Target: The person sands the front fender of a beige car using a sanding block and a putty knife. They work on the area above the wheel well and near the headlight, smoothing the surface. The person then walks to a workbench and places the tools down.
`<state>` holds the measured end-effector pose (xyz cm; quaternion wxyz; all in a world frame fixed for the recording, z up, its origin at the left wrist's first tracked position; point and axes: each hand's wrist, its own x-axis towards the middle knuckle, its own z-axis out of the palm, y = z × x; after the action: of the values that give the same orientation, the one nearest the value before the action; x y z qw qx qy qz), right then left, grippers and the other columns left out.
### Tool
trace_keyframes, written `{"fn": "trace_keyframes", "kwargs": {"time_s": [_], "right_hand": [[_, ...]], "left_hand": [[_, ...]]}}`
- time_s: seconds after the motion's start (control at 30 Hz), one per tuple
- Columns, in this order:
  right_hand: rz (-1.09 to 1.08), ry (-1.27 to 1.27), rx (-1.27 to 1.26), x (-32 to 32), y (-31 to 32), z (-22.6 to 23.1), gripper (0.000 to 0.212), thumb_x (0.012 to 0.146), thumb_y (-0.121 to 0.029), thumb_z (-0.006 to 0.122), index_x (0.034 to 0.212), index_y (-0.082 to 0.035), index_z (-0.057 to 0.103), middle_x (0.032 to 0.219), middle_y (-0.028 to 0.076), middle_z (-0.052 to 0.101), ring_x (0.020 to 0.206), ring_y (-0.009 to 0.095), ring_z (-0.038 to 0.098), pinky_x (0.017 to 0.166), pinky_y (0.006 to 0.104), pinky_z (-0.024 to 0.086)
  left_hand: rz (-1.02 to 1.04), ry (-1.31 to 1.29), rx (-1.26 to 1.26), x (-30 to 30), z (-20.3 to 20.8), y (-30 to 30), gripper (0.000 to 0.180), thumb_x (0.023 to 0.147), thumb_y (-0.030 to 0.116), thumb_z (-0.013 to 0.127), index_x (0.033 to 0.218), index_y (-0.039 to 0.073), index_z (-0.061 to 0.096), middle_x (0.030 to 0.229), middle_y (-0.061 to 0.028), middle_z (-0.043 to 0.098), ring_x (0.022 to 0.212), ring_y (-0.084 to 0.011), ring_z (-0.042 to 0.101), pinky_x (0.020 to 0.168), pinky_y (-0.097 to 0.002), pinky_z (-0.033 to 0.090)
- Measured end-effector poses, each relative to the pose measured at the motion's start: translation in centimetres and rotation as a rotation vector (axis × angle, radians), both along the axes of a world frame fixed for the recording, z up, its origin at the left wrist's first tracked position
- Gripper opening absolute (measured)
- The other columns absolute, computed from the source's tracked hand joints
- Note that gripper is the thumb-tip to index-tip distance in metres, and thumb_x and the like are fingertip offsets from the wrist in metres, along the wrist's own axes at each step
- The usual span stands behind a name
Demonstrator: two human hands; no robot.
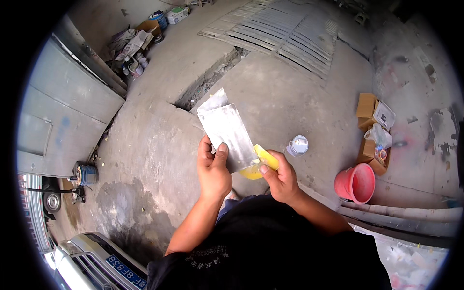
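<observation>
My left hand (213, 171) grips the lower left side of a flat silver-white plate (227, 133), thumb on its face. The plate is smeared with pale streaks, and a smaller flat piece (213, 100) shows past its far end; whether the two are joined I cannot tell. In my right hand (282, 180) is a yellow putty scraper (265, 157), pinched between thumb and fingers. The scraper meets the plate's near right corner, where a dab of pale paste sits. Both are held up in front of my body, above the concrete floor.
To the right on the floor stand a lidded tin (298, 145), a pink bucket (355, 183) and cardboard boxes (367, 110). A trench (210, 79) cuts the floor ahead, with metal grating (275, 36) beyond. A car's front (96, 263) is at lower left, a blue pail (87, 174) by the grey door.
</observation>
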<state>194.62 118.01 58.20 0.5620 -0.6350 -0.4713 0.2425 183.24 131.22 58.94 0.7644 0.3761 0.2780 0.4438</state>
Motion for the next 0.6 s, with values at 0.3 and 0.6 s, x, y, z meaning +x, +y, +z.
{"fn": "trace_keyframes", "kwargs": {"time_s": [0.3, 0.6], "right_hand": [[0.005, -0.095, 0.040, 2.5, 0.0, 0.5, 0.030, 0.097, -0.011, 0.057, 0.122, 0.005, 0.050, 0.106, 0.015, 0.065, 0.093, 0.019, 0.064, 0.083, 0.0298, 0.050], [-0.067, 0.330, 0.323, 4.6, 1.2, 1.0, 0.033, 0.099, -0.008, 0.054, 0.127, 0.004, 0.043, 0.114, 0.012, 0.061, 0.101, 0.012, 0.058, 0.089, 0.0271, 0.047]], "left_hand": [[-0.076, -0.058, -0.144, 1.5, 1.1, 1.3, 0.027, 0.097, -0.003, 0.045, 0.123, -0.001, 0.049, 0.115, -0.0097, 0.061, 0.103, -0.0145, 0.059, 0.093, -0.0300, 0.047], [-0.062, -0.079, -0.290, -0.3, 0.7, 0.6, 0.023, 0.095, 0.000, 0.047, 0.117, 0.000, 0.053, 0.112, -0.0085, 0.062, 0.102, -0.0176, 0.060, 0.095, -0.0358, 0.048]]}}
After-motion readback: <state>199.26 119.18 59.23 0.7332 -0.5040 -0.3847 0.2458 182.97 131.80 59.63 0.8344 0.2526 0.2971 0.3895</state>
